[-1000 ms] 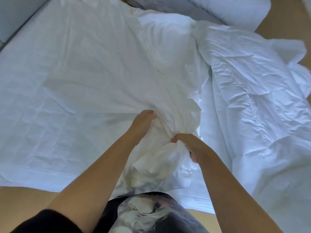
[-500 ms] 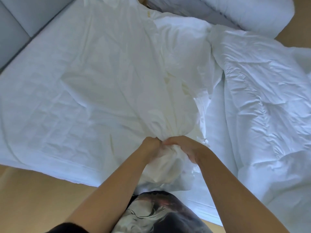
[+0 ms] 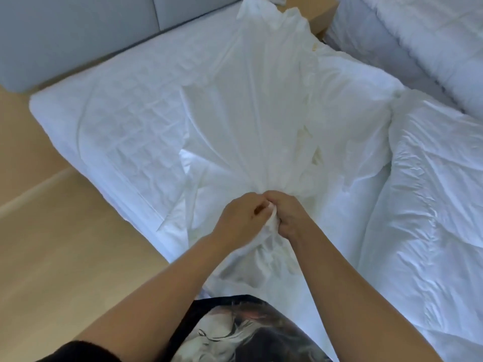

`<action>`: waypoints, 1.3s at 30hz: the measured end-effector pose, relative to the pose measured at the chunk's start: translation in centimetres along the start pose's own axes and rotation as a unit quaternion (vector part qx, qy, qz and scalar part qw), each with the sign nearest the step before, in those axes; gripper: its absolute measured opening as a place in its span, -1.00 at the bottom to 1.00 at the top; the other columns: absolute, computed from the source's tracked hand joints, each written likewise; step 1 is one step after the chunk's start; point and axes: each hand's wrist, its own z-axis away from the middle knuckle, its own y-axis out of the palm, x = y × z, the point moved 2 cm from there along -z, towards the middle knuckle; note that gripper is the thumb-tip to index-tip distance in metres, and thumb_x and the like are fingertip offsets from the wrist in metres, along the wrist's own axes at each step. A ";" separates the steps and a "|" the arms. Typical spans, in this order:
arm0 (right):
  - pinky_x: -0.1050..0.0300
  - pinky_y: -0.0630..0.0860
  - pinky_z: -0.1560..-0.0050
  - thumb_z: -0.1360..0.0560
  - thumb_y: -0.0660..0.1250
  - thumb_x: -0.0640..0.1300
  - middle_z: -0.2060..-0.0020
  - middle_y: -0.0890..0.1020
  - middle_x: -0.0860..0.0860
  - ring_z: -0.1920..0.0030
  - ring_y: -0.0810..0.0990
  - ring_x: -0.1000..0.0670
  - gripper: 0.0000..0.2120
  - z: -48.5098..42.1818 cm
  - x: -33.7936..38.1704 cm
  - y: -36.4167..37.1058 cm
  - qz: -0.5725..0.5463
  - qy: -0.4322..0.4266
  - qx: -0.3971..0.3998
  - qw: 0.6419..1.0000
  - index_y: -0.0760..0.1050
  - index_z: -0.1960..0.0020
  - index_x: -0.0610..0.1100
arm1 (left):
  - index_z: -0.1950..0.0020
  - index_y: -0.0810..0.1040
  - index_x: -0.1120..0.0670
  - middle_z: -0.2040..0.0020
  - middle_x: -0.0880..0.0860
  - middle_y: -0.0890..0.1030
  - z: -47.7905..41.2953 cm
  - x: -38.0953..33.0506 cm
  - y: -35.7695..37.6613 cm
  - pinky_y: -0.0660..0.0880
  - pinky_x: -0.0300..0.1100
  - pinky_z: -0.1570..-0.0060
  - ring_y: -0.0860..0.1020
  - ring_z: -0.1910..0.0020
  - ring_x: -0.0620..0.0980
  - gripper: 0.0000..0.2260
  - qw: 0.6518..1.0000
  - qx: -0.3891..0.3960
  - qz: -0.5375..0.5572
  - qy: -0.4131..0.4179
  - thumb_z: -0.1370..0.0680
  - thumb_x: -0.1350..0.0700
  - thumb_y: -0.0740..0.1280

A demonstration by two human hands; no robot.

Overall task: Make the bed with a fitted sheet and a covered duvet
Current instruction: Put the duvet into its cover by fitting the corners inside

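Gripping, both hands. Left hand (image 3: 238, 220) and right hand (image 3: 289, 217) sit knuckle to knuckle just below frame centre, fingers curled tight round one gathered neck of a thin off-white fabric sheet (image 3: 248, 113).

- Sheet: fans out from the fists toward 12 o'clock and widens as it goes. Its far edge is ruffled and reaches the head end of the bed. A loose tail hangs from the fists toward 6 o'clock, down to a black printed shirt (image 3: 248, 333). Fitted sheet or duvet cover: can't tell.
- Under the fan, from 9 to 11 o'clock: white quilted mattress (image 3: 117, 121), stitch grid visible, near corner exposed. The sheet's left edge lies across it.
- 3 o'clock: puffy white crumpled duvet (image 3: 431, 205), heaped along the right side of the bed, just beside the sheet's right edge.
- 11 o'clock: grey padded headboard panel (image 3: 78, 35), against the mattress end.
- 8 to 9 o'clock: light wooden floor (image 3: 52, 244).
- 12 to 1 o'clock: light wooden bedside surface (image 3: 322, 18), partly hidden by the sheet's far edge.
- 1 to 2 o'clock: second pile of white quilted bedding (image 3: 418, 35), apart from the duvet.
- 7 o'clock: black sleeve (image 3: 78, 352) on the left arm.
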 end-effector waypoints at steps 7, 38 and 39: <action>0.05 0.59 0.16 -0.27 0.35 -0.23 0.15 0.68 -0.15 0.17 0.66 -0.13 -0.73 1.3 0.0 -1.6 0.025 0.062 0.133 0.989 0.62 0.05 -0.22 | 0.09 0.50 0.19 0.22 0.10 0.52 -2.0 3.3 0.0 0.45 -0.14 0.19 0.52 0.21 0.10 -0.58 0.906 0.009 0.181 -0.383 -0.56 -0.18 0.18; -0.14 0.52 -0.14 -0.37 0.39 -0.32 0.09 0.66 -0.22 0.05 0.62 -0.19 -0.86 1.2 -0.1 -1.0 0.064 0.047 0.043 0.996 0.62 0.07 -0.28 | 0.26 0.48 0.15 0.33 0.07 0.54 -2.5 2.6 1.6 0.42 -0.24 0.40 0.51 0.40 -0.03 -0.77 0.868 -0.029 0.333 -0.367 -0.54 0.05 0.31; -0.12 0.54 -0.13 -0.36 0.44 -0.28 0.07 0.67 -0.20 0.03 0.63 -0.18 -0.84 1.3 -0.3 -0.9 0.064 0.056 0.041 0.996 0.62 0.06 -0.26 | 0.35 0.41 0.13 0.40 0.06 0.45 -2.9 2.3 1.5 0.36 -0.23 0.42 0.43 0.43 -0.02 -0.75 0.890 -0.064 0.309 -0.328 -0.53 0.14 0.31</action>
